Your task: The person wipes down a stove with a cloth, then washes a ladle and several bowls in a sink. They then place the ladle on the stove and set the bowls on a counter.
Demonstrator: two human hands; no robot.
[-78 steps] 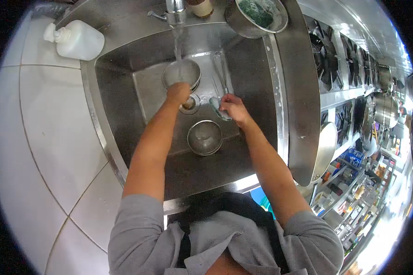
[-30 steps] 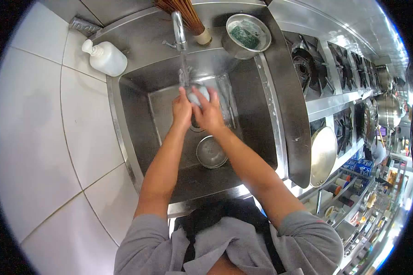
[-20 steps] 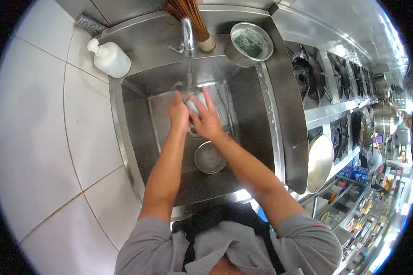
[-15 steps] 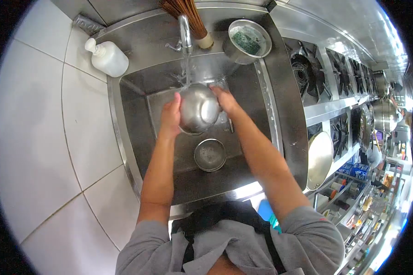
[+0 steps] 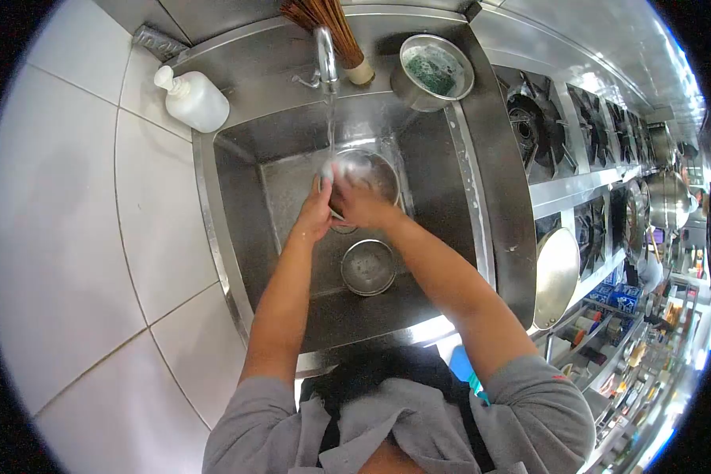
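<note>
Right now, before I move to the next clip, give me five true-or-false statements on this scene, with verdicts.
1. Water is running from the faucet. True.
2. The left hand hangs outside the sink. False: the left hand is inside the sink, gripping the rim of a metal bowl.
3. A second bowl sits in the sink, nearer the person than the one in hand. True.
4. The white pump bottle stands to the right of the faucet. False: the white pump bottle is to its left.
5. The right hand is blurred, at the opening of the metal bowl. True.
</note>
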